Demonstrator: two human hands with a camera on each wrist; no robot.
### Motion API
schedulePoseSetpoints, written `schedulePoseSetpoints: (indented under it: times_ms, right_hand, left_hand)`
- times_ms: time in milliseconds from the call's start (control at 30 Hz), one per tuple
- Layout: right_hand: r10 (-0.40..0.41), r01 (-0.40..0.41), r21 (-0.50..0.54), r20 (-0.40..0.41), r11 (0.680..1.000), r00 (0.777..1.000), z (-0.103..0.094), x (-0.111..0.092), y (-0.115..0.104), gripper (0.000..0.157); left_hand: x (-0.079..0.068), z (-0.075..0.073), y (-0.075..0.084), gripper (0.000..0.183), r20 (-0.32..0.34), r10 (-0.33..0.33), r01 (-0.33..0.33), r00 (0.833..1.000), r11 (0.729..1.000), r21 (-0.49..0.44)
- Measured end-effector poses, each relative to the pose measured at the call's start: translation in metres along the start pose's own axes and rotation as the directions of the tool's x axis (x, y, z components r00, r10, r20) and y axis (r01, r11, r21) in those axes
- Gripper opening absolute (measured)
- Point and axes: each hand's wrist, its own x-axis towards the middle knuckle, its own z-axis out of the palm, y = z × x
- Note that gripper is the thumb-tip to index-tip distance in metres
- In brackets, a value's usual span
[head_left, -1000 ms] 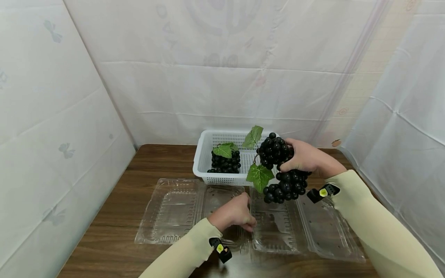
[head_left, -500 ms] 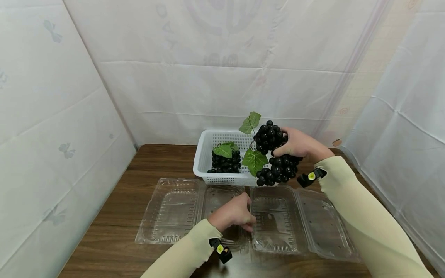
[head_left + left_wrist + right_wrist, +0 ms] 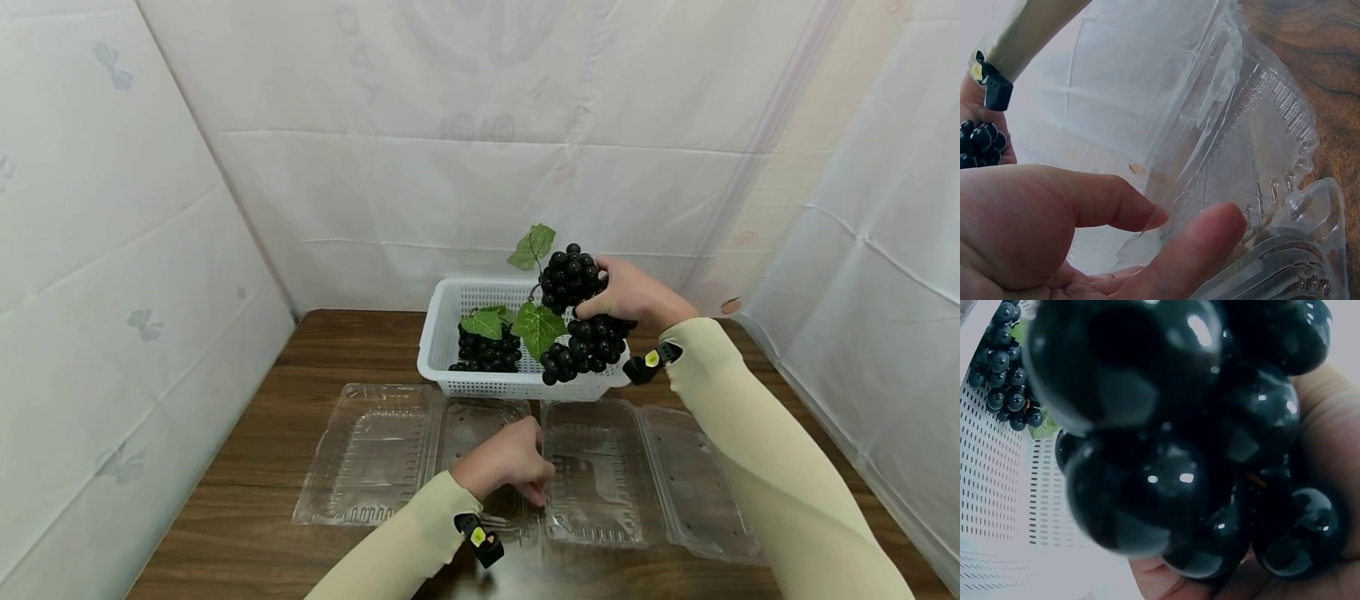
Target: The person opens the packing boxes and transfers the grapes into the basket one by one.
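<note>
My right hand [image 3: 633, 292] grips a bunch of black grapes [image 3: 592, 343] above the right side of the white basket [image 3: 429, 346]. Green leaves [image 3: 538, 327] hang from its stem on the left. In the right wrist view, the held grapes [image 3: 1135, 494] fill the middle, with fingers curled behind them. My left hand [image 3: 510, 462] is down at the near edge of the right clear plastic container [image 3: 596, 483]. The left wrist view shows thumb and finger pinching the rim of that container [image 3: 1254, 144]. A second bunch of grapes [image 3: 487, 352] lies inside the basket on the left.
Another opened clear clamshell [image 3: 382, 454] lies left of the left hand, partly under that wrist. The right clamshell's lid [image 3: 697, 483] is spread to the right under the right forearm. White sheets [image 3: 465, 200] hang behind and beside the wooden table [image 3: 240, 467].
My right hand has carried the grapes up, away and leftward, from over the right container's far edge to over the basket. My left hand has stayed at the container's edge.
</note>
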Motion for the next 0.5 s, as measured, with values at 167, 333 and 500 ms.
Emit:
schedulePoseSetpoints:
  times_ms: [167,333,500]
  right_hand:
    - [0.007,-0.006,0.022,-0.019,1.0,1.0,0.003,0.007,-0.002,0.108]
    - [0.02,-0.019,0.013,-0.03,1.0,0.999,0.004,0.014,0.0,0.106]
    - [0.036,-0.034,0.032,-0.041,0.999,0.999,0.006,0.024,0.005,0.104]
  left_hand:
    - [0.001,0.0,0.0,0.031,-0.003,0.004,-0.003,1.0,0.999,0.035]
    - [0.001,0.001,0.001,0.024,-0.01,-0.001,0.001,1.0,0.999,0.045]
    - [0.003,0.003,0.001,0.031,-0.018,-0.01,0.011,1.0,0.999,0.037]
